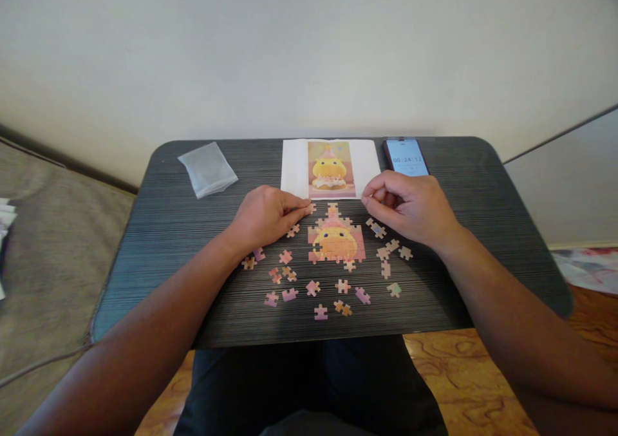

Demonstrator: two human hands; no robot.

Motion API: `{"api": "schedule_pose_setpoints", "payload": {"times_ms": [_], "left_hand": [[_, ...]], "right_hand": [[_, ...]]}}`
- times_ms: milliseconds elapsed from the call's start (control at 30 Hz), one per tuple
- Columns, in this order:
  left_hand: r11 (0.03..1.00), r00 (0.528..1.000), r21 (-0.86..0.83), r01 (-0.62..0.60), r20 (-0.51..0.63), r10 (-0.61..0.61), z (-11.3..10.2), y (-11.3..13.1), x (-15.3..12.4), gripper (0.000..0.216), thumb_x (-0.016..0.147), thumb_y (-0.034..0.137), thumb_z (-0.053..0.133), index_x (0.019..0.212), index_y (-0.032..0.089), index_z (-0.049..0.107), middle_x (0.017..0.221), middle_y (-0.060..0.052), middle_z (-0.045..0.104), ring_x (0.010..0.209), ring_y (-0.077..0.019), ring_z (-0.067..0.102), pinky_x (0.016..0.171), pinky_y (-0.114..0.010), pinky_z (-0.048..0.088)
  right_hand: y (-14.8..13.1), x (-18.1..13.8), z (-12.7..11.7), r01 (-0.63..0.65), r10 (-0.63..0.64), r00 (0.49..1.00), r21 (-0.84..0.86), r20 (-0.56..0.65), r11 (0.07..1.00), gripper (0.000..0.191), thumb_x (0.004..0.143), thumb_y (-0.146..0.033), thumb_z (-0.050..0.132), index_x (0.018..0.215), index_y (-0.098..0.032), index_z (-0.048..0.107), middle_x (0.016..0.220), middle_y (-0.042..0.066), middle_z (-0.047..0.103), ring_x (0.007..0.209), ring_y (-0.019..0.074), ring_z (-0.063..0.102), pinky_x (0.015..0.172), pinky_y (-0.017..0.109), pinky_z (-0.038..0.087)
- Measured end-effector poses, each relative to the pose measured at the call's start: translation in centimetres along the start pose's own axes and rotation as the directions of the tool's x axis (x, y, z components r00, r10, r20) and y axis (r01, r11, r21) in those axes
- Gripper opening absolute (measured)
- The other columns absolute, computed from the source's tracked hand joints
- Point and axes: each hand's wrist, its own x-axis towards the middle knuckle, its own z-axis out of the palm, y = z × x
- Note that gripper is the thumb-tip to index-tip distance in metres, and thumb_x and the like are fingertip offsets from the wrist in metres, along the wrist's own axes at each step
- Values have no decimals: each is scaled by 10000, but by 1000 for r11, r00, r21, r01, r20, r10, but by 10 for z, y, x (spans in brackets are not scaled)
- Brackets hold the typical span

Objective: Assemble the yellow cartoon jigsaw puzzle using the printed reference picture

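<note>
Partly joined in the middle of the table, a jigsaw puzzle (337, 243) shows a yellow figure with a pink hat. My left hand (270, 214) is closed, its thumb and forefinger on a puzzle piece (312, 208) at the puzzle's upper left. Over by the lower right corner of the picture sheet (295, 165), my right hand (412, 204) is in a pinch; what its fingertips hold, if anything, is too small to make out. Loose puzzle pieces (313, 288) lie left, right and in front of the joined part. Just under the right hand rests a bluish piece (375, 228).
A phone (406, 157) with a running timer display lies at the back right, beyond my right hand. On the back left is a clear plastic bag (208, 169). The dark table (159, 230) stands against a pale wall (309, 49). Grey fabric (48, 243) is at the left.
</note>
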Motion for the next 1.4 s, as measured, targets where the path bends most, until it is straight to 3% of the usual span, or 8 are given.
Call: {"api": "schedule_pose_setpoints", "payload": {"times_ms": [367, 933, 1200, 1400], "left_hand": [[999, 999, 41, -32, -25, 33, 2, -1, 0, 245, 1062, 384, 710, 1209, 296, 886, 1076, -60, 882, 791, -228, 827, 672, -337, 511], [998, 1000, 55, -28, -9, 28, 2, 0, -1, 246, 1073, 360, 693, 1223, 309, 882, 1065, -50, 887, 742, -210, 806, 644, -319, 468], [998, 999, 66, -25, -19, 27, 3, 0, -2, 252, 1063, 368, 702, 1215, 301, 890, 860, -36, 878, 581, -171, 708, 592, -311, 404], [999, 999, 26, -23, -38, 24, 3, 0, -2, 258, 1067, 392, 697, 1200, 286, 892, 1033, -53, 889, 705, -203, 781, 630, -316, 478]], "right_hand": [[10, -1, -5, 13, 7, 984, -110, 178, 994, 53, 973, -275, 692, 1007, -242, 716, 790, -32, 767, 678, 155, 708, 666, 309, 452], [14, -2, -3, -5, 26, 981, -111, 190, 994, 50, 995, -280, 667, 1013, -251, 704, 784, -49, 765, 661, 140, 698, 655, 299, 436], [15, -2, -3, -7, 25, 981, -95, 192, 995, 67, 998, -284, 664, 1032, -252, 712, 803, -36, 780, 688, 145, 711, 672, 298, 449], [13, -1, -4, -6, 24, 983, -96, 182, 995, 69, 998, -296, 667, 1017, -248, 712, 787, -31, 776, 679, 149, 708, 665, 300, 451]]}}
